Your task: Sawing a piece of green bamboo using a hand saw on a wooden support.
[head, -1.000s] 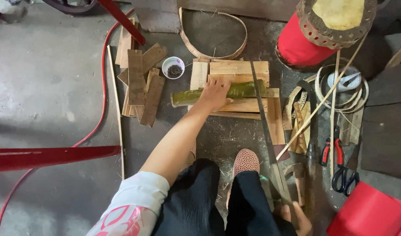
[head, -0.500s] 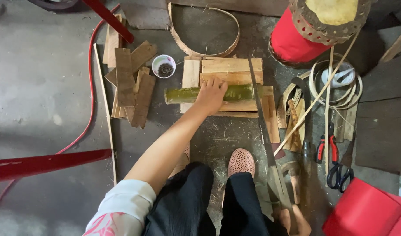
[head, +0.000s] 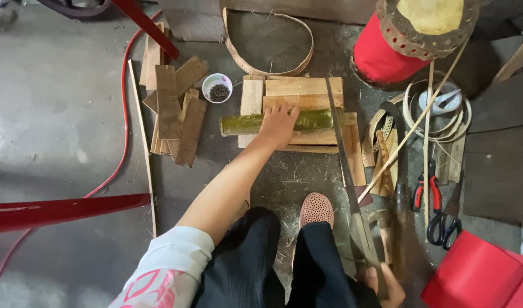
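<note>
Bamboo, a green length of stem [head: 284, 121], lies crosswise on a stack of pale wooden boards [head: 304, 88] just above the middle of the frame. The left hand [head: 278, 122] presses down flat on its middle, fingers spread and pointing toward the top of the frame, palm covering the stem rather than wrapping round it. The right hand [head: 384, 282] sits at the lower edge, right of centre, closed round the handle of a long saw [head: 344, 165] whose blade runs up the frame and crosses the right end of the bamboo. A foot in a pink perforated shoe [head: 315, 208] rests on the floor below the boards. Left of the boards lie brown wood slats [head: 173, 111] and a small white cup [head: 217, 87] with dark bits inside. At the upper right stands a red drum [head: 387, 51]; pliers with red handles [head: 426, 194] and scissors [head: 443, 225] lie at the right, and a red hose [head: 122, 125] curves down the left side.
</note>
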